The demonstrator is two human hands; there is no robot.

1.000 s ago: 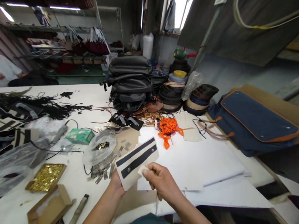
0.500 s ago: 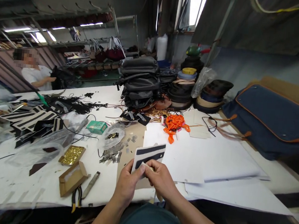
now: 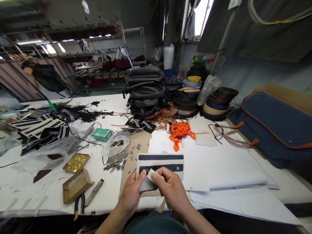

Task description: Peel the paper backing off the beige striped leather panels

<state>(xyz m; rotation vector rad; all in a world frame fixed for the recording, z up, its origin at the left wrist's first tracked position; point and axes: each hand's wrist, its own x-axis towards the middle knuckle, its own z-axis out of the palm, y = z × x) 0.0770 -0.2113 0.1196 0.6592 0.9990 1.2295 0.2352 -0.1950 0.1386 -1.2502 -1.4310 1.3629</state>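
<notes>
A flat white piece with dark stripes (image 3: pixel 161 157) is held low over the near edge of the table, a small round stud showing at its right end. My left hand (image 3: pixel 131 192) grips its lower left corner, thumb on top. The fingers of my right hand (image 3: pixel 170 187) pinch a small white flap (image 3: pixel 151 175) at the piece's lower middle. Both hands are close together. Left of them lie an open cardboard box (image 3: pixel 76 186), a box of brass-coloured bits (image 3: pixel 77 162) and yellow-handled pliers (image 3: pixel 79 206).
Metal plates (image 3: pixel 116 161) and an orange bundle (image 3: pixel 181 132) lie beyond my hands. Black bags (image 3: pixel 144 88) are stacked at the back. White sheets (image 3: pixel 230 167) and a blue bag (image 3: pixel 286 121) are at right. A person (image 3: pixel 43 80) stands at far left, holding something black.
The striped piece has turned flatter, showing more of its face and the stud. The camera view has shifted slightly. The person at far left has raised the black item.
</notes>
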